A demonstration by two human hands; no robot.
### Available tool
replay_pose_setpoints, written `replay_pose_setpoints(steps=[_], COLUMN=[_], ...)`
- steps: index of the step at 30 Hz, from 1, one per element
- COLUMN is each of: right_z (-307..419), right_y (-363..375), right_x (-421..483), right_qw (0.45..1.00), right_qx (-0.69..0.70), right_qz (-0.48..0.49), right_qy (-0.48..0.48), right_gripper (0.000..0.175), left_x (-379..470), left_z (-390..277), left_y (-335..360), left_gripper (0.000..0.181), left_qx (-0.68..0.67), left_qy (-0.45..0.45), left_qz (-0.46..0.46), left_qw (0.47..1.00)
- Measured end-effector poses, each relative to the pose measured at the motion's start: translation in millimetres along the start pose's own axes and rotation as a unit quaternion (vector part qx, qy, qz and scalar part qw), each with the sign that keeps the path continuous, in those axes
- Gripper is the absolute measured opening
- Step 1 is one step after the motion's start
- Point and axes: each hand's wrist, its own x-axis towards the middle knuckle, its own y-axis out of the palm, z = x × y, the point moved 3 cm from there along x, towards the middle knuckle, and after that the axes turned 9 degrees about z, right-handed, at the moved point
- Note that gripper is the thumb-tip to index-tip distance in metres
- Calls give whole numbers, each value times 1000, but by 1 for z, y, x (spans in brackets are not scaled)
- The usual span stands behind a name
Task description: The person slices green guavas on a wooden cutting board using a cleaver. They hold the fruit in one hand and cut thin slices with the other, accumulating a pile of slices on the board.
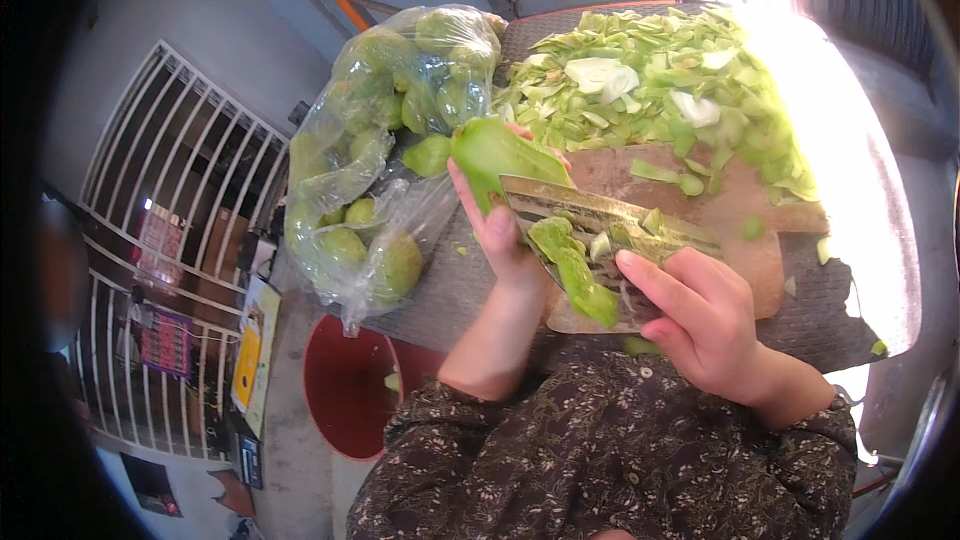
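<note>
My left hand (504, 229) holds a large green fruit (502, 154), whose skin looks pared. Against its near side lies the broad blade of a cleaver-like knife (592, 206), which my right hand (701, 315) grips, fingers along the blade; its handle is hidden. A curled strip of green peel (574, 270) and smaller bits cling to the blade. Below the knife is a wooden cutting board (739, 240) with a short handle at its right. Beyond it spreads a heap of pale green slices and peelings (645, 82).
A clear plastic bag (375, 120) of whole green fruits stands at the table's left. A red bucket (349, 390) with a green scrap inside is below the table's left edge (420, 326). Strong sunlight washes out the table's right side. White window bars (161, 240) are at far left.
</note>
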Motion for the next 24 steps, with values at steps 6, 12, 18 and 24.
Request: replay_pose_setpoints(steps=[6,12,18,24], right_z=[5,5,5,8], right_y=[-2,-1,-4,-7], right_x=[-5,-8,-7,-7], right_qw=[999,998,998,997], right_qx=[36,57,55,72], right_qz=[-4,-6,14,28], right_qy=[9,-1,-16,-13], right_gripper=[48,46,49,49], left_x=[-3,-3,-2,-2], left_z=[-3,-9,-13,-20], left_y=[8,13,15,14], left_gripper=[84,80,82,84], left_qx=[42,24,57,123], left_qy=[61,92,116,139], left_qz=[-4,13,30,22], left_qw=[997,995,991,982])
